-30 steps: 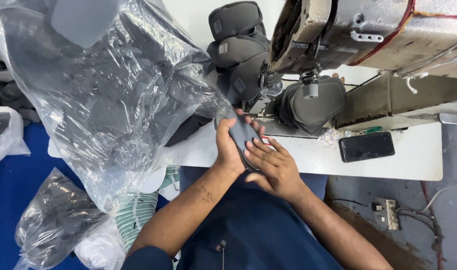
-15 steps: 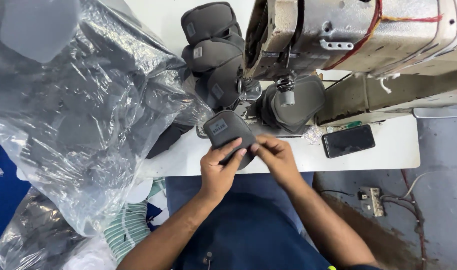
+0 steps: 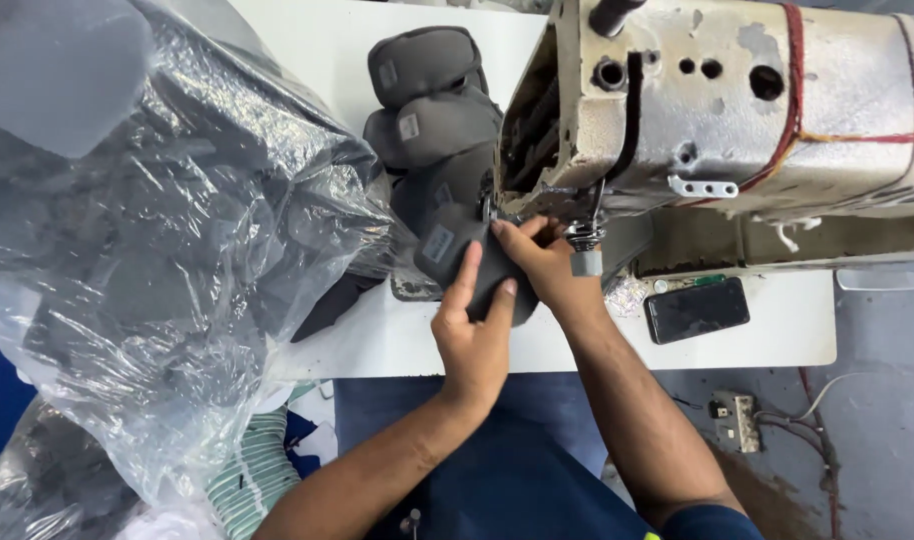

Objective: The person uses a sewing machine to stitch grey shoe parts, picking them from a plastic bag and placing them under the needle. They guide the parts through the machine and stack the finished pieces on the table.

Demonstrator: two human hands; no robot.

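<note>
A dark grey padded fabric piece [image 3: 455, 252] with a small pale label lies on the white table under the head of an old cream sewing machine [image 3: 717, 110]. My left hand [image 3: 474, 335] presses flat on the piece's near side, fingers spread. My right hand [image 3: 542, 262] grips its right edge beside the needle area, fingers pinched on the fabric. Behind it, a chain of similar grey padded pieces [image 3: 427, 105] trails toward the back of the table.
A large clear plastic bag [image 3: 167, 250] full of dark fabric pieces fills the left side. A black phone [image 3: 697, 309] lies on the white table [image 3: 777, 335] to the right. A socket box and cables [image 3: 737, 420] lie on the floor.
Both hands have carried the grey piece from the table's front edge up to the machine's needle area; the view has shifted closer to the machine.
</note>
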